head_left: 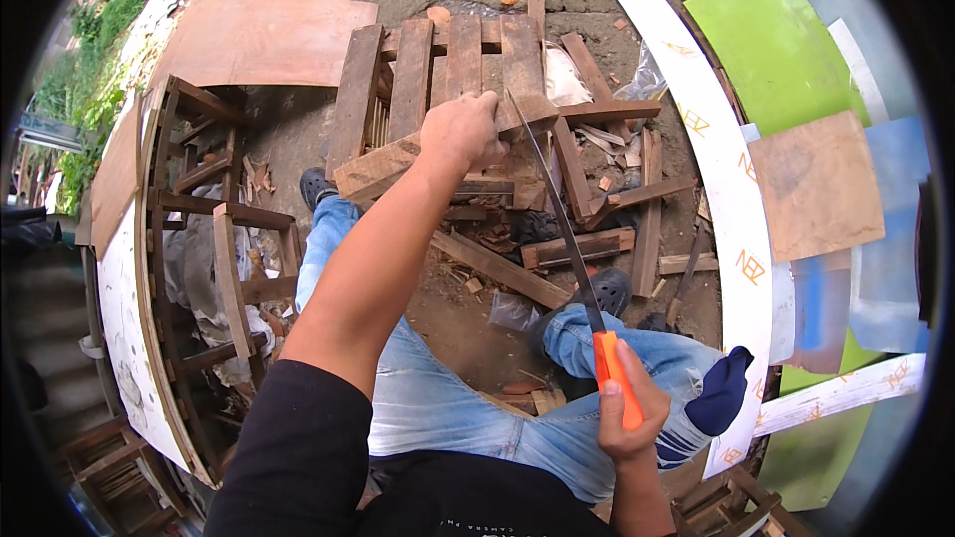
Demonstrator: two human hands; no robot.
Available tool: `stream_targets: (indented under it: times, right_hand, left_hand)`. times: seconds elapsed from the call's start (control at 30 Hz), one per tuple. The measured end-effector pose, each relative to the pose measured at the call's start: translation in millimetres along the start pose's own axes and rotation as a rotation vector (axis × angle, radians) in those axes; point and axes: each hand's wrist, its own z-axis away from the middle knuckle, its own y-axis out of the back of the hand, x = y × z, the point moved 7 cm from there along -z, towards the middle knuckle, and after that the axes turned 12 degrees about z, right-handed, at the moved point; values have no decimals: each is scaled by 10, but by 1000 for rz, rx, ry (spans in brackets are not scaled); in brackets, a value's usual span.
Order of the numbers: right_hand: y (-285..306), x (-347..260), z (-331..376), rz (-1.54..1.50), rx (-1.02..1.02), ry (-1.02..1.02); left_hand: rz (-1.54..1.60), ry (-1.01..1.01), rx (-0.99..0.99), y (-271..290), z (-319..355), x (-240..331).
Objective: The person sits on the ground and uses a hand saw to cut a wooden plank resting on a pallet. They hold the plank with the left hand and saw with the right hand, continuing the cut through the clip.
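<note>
A slatted wooden stand (464, 60) is in front of me, and a thick wooden plank (381, 165) lies across its near end. My left hand (461, 134) is closed over the plank, left of the saw. In my right hand (635, 408), low and to the right, is the orange handle of a handsaw (563, 211). Its long dark blade slants up and left, with the far part against the plank near its right end. Whether the teeth have cut into the wood cannot be made out.
Wood offcuts (579, 249) are scattered on the ground below and right of the stand. Wooden frames (231, 268) stand at left, near a leaning plywood sheet (264, 40). White boarding (731, 229) curves along the right side. My legs (438, 388) straddle the work area.
</note>
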Motion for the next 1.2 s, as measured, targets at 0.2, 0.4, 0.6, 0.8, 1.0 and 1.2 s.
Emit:
stream_targets:
  times: [0.2, 0.4, 0.6, 0.8, 1.0, 1.2]
  right_hand:
    - [-949, 269, -1273, -118, 67, 0]
    - [-867, 301, -856, -111, 83, 3]
    - [-144, 226, 122, 31, -15, -96]
    - [-262, 167, -322, -18, -16, -50]
    - [-943, 358, -1323, -124, 54, -23]
    - [-453, 357, -361, -22, 7, -106]
  left_hand:
    - [9, 15, 53, 33, 62, -45]
    - [-13, 26, 67, 54, 0, -76]
    - [-3, 31, 7, 38, -13, -72]
    - [4, -26, 7, -25, 39, -14]
    - [4, 36, -3, 27, 3, -100]
    - [-9, 2, 66, 84, -72, -99]
